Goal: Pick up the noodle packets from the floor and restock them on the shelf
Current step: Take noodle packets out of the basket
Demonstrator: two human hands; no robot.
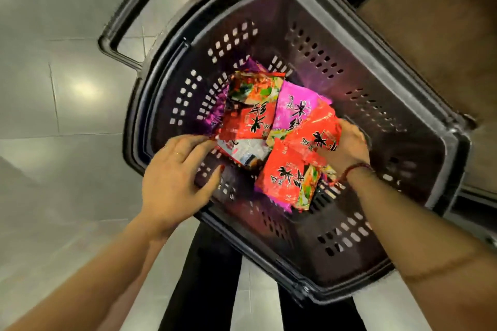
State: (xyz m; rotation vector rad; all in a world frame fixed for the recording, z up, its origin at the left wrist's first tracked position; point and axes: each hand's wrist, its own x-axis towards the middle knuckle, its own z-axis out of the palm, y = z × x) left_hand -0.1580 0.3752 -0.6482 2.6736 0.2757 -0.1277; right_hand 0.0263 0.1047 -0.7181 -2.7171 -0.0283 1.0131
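1. A black perforated plastic shopping basket [269,16] stands on the grey tiled floor [53,88]. A loose heap of noodle packets lies in its bottom, under and between the two sets of fingers.
2. The left hand [174,177] reaches in over the near rim. Its fingers [199,142] are stretched out almost straight, and their tips touch the lower corner of the upper red foil noodle packet [252,118]. The thumb is spread apart below them, and the hand closes on nothing that shows.
3. The right hand [347,148] curls its fingers down into the heap and grips the edge of the right-side red foil noodle packet [317,137]. Its fingertips are hidden behind the foil. A red thread bracelet [357,168] sits on that wrist.
4. A magenta foil noodle packet [293,110] lies just beyond the right fingers. A lower red foil noodle packet [285,174] lies on the wrist side of them. A silvery packet [242,150] lies just past the left fingertips, and purple foil packets [215,115] lie further beyond them.
5. No packet lies loose on the floor in view, so the gathering looks finished or nearly so.
6. Every packet in view is in the basket and no stocked shelf shows, so the restocking seems wholly ahead. The right hand's grip suggests a first lift out of the basket.
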